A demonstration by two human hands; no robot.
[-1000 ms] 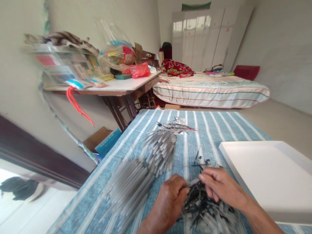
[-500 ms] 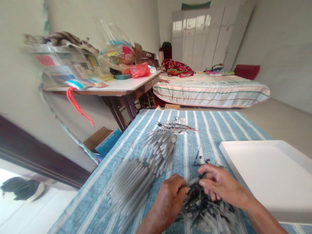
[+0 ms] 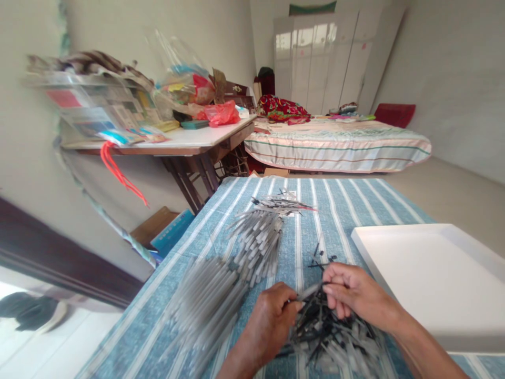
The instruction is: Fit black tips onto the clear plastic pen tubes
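Note:
My left hand point(image 3: 274, 313) is closed, its thumb and fingers pinching a slim grey translucent stick point(image 3: 310, 291). My right hand point(image 3: 351, 289) pinches the stick's other end, where a small dark part shows; the fingertips hide most of it. Below both hands lies a loose heap of black and clear small pieces point(image 3: 335, 337), too jumbled to name. To the left, a bundle of long grey sticks point(image 3: 213, 305) lies side by side. Beyond it rests a second pile of grey sticks point(image 3: 260, 239), with thin dark strips point(image 3: 276, 204) at its far end.
A shallow white tray point(image 3: 430, 279) stands at the right on the striped blue tablecloth point(image 3: 335, 210). A few black bits point(image 3: 321, 258) lie beyond the heap. A cluttered side table point(image 3: 213, 137) is at the left, with a bed point(image 3: 335, 150) behind.
The view has shifted slightly. Both hands stay on the stick above the heap, and the fingers of my right hand have curled in more.

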